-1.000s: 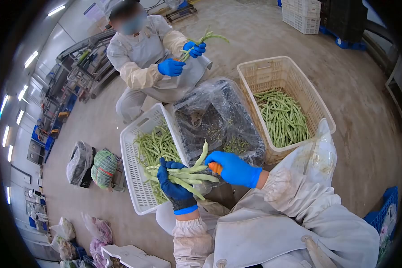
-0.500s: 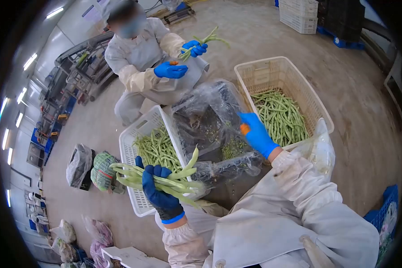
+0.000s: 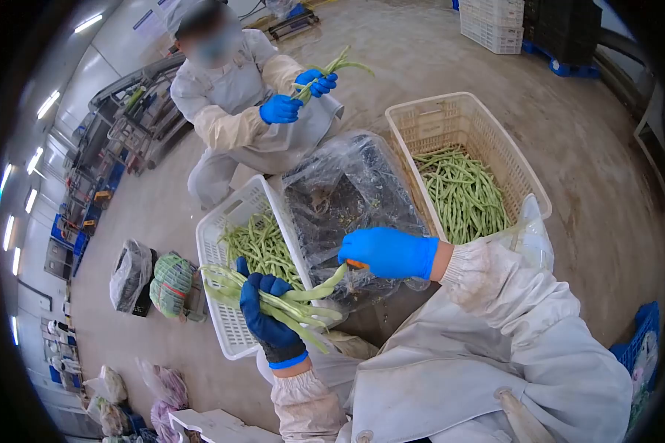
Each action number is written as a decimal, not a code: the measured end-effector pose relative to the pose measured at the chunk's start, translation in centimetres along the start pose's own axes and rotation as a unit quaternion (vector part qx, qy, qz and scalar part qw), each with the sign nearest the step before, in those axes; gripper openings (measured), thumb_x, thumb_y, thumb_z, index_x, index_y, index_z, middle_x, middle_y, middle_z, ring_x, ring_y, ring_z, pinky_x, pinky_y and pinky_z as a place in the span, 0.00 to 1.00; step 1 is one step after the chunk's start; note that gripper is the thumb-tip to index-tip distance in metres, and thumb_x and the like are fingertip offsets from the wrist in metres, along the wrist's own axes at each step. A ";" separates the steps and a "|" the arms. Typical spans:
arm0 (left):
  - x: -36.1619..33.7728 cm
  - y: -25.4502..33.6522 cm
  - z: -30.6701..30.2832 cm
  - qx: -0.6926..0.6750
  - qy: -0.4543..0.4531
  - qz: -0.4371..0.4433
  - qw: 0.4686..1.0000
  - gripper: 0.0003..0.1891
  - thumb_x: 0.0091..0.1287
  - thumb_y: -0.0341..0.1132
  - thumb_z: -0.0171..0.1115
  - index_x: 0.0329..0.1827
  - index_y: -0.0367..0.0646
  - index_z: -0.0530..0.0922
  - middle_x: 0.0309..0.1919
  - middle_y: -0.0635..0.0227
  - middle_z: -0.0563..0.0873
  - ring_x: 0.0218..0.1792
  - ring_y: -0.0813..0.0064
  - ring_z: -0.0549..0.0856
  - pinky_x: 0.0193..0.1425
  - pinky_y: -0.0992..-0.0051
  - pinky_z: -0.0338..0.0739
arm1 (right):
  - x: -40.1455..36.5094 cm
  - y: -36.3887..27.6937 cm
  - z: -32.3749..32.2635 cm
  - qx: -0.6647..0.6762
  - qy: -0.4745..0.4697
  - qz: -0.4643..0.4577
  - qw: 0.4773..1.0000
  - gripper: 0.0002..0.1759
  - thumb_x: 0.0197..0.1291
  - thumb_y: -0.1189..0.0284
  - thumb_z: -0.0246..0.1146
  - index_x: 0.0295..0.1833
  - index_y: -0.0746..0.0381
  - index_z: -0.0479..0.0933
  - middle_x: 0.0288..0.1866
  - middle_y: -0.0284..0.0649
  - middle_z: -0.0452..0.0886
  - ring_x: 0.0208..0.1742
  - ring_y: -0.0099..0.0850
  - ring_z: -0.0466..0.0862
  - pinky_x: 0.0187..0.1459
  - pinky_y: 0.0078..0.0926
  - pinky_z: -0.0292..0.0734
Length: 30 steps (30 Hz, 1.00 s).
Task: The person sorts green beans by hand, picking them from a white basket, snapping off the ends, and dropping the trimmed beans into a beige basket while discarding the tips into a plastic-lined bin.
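In the lower middle of the frame, the left hand (image 3: pixel 270 321) is clamped round a bunch of beans (image 3: pixel 319 291) by the white crate (image 3: pixel 233 332) — the right hand (image 3: pixel 388 252), closed on an orange tool (image 3: pixel 357 264), is at 1 bean's tip. This looks like trimming; the next move calls for a steady left grip.

No text, brand or number legible. At upper left, behind the co-worker (image 3: pixel 225 100), a purple-tinted wall notice (image 3: pixel 154 34), too small and blurred to read. On the stacked white crates (image 3: pixel 491 37), any lettering likewise too small to tell.
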State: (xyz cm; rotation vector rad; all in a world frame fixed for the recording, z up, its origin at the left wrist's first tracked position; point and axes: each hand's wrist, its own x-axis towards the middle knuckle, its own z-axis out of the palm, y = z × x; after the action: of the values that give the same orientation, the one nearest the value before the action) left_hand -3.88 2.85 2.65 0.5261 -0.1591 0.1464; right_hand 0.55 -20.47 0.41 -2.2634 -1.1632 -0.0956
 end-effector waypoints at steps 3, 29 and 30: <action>0.0 0.0 -0.8 -0.036 0.003 -0.011 0.999 0.24 0.69 0.27 0.50 0.68 0.39 0.60 0.28 0.78 0.65 0.28 0.85 0.65 0.35 0.80 0.66 | -0.9 0.0 1.2 0.090 0.012 0.016 0.996 0.08 0.51 0.79 0.58 0.39 0.60 0.74 0.33 0.42 0.74 0.39 0.42 0.78 0.37 0.37 0.74; 1.3 -1.1 -1.1 0.111 0.115 0.115 0.980 0.17 0.67 0.33 0.56 0.57 0.43 0.67 0.34 0.71 0.74 0.31 0.80 0.73 0.39 0.75 0.73 | 0.6 -5.5 3.4 0.377 0.054 0.149 0.912 0.14 0.61 0.73 0.58 0.51 0.66 0.76 0.38 0.48 0.82 0.39 0.35 0.82 0.45 0.33 0.76; 1.3 -1.1 -1.3 0.119 0.116 0.116 0.979 0.17 0.67 0.34 0.56 0.58 0.44 0.67 0.35 0.70 0.74 0.32 0.79 0.73 0.40 0.75 0.73 | 0.9 -5.3 4.4 0.454 0.042 0.166 0.875 0.14 0.62 0.73 0.57 0.51 0.67 0.76 0.38 0.46 0.82 0.37 0.33 0.82 0.42 0.31 0.76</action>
State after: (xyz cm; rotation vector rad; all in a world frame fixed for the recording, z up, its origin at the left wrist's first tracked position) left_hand -2.23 2.72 1.26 0.7231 0.0264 0.4568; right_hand -3.78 -15.10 -0.42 -1.5374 -0.5530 0.4052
